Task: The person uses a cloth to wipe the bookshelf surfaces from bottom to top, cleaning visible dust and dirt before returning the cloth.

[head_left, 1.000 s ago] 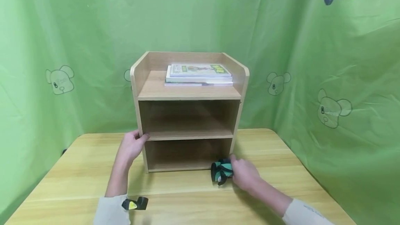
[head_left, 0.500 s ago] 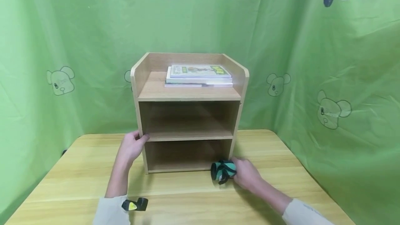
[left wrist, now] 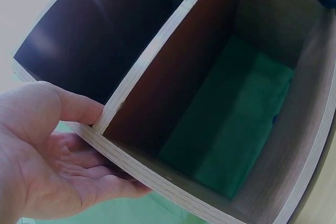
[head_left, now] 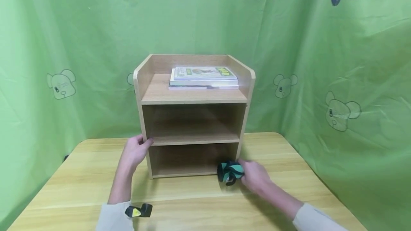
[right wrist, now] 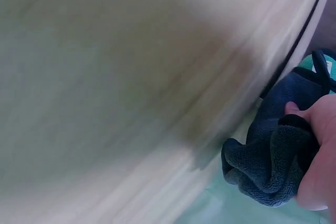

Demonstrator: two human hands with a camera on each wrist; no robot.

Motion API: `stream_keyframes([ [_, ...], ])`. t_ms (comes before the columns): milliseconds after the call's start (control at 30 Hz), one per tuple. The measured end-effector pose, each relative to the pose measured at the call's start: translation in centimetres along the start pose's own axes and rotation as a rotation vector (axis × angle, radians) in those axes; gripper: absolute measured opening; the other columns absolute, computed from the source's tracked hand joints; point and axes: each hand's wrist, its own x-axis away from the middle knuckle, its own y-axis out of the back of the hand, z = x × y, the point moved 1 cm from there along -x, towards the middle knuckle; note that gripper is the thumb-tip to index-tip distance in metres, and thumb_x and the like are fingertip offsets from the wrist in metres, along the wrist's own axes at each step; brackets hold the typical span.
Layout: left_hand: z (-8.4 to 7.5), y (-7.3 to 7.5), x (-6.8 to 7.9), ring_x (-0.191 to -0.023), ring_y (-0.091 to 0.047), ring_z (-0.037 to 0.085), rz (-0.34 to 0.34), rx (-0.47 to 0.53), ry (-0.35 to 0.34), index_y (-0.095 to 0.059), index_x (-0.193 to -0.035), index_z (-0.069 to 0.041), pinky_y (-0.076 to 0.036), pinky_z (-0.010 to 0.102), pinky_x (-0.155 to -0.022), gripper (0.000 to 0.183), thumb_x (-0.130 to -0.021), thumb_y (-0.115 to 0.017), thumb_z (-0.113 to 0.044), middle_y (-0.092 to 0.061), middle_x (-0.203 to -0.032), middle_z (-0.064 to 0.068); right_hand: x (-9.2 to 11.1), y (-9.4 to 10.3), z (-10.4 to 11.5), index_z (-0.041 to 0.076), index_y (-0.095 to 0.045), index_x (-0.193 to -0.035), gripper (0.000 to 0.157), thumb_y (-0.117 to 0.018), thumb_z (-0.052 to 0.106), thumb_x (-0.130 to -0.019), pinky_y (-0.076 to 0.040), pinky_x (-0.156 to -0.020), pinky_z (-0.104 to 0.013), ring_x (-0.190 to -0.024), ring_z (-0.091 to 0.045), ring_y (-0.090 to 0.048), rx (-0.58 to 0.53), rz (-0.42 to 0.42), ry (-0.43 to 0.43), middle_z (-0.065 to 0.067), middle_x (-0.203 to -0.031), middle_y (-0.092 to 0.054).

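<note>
A small wooden shelf unit (head_left: 194, 101) with two open compartments stands upright on the table. My left hand (head_left: 135, 150) grips its left side panel at the height of the middle board. In the left wrist view, the thumb lies against that board's front end and the fingers pass behind the panel. At the unit's lower right front corner, my right hand (head_left: 255, 176) holds a bunched green and black cloth (head_left: 230, 172). The right wrist view shows the cloth's dark, fuzzy side (right wrist: 268, 166) gathered under the fingers, close to the wood.
A stack of several books (head_left: 203, 76) lies on the unit's top board, inside its raised rim. The wooden table (head_left: 179, 206) extends in front and to both sides. Green printed curtains (head_left: 106, 38) hang behind and at the sides.
The right hand and the cloth have shifted slightly up at the shelf unit's lower right corner, and the cloth's folds look different. The left hand has kept its place.
</note>
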Motion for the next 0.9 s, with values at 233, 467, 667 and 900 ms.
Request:
stream_keyframes([
  [233,-0.1,-0.2,-0.2,-0.116,-0.052,0.038,0.005,0.013,-0.013,-0.060,-0.120,0.002,-0.039,0.054,-0.099,0.037,-0.095,-0.055,-0.025,-0.058,-0.123,0.024,-1.0,4.6,0.0,0.003,-0.061,-0.118,0.061,-0.063,-0.014,-0.059,-0.056,-0.075,-0.042,-0.092,-0.034,-0.065,-0.063,-0.152,0.078,-0.018,-0.106,-0.067],
  [467,0.2,0.0,-0.2,-0.114,-0.052,0.034,-0.002,0.010,-0.012,-0.060,-0.120,0.002,-0.041,0.052,-0.097,0.036,-0.095,-0.054,-0.024,-0.059,-0.123,0.023,-2.7,8.2,-0.2,0.008,-0.063,-0.107,0.057,-0.062,-0.013,-0.054,-0.056,-0.066,-0.044,-0.085,-0.029,-0.066,0.021,-0.286,0.248,-0.012,-0.100,-0.068],
  [667,0.3,0.0,-0.2,-0.118,-0.051,0.035,0.005,0.009,-0.012,-0.058,-0.124,0.001,-0.040,0.052,-0.099,0.038,-0.096,-0.053,-0.024,-0.057,-0.127,0.023,-3.2,9.8,-0.3,0.010,-0.062,-0.113,0.061,-0.064,-0.011,-0.056,-0.055,-0.063,-0.044,-0.087,-0.033,-0.066,0.046,-0.251,0.277,-0.014,-0.106,-0.067],
  [900,0.3,0.0,-0.3,-0.119,-0.050,0.038,0.011,0.038,0.008,-0.058,-0.122,0.001,-0.038,0.053,-0.101,0.038,-0.095,-0.055,-0.025,-0.057,-0.127,0.024,-5.0,14.3,0.4,0.006,-0.063,-0.109,0.053,-0.061,-0.016,-0.061,-0.053,-0.080,-0.049,-0.089,-0.033,-0.065,-0.072,-0.327,0.245,-0.014,-0.101,-0.068],
])
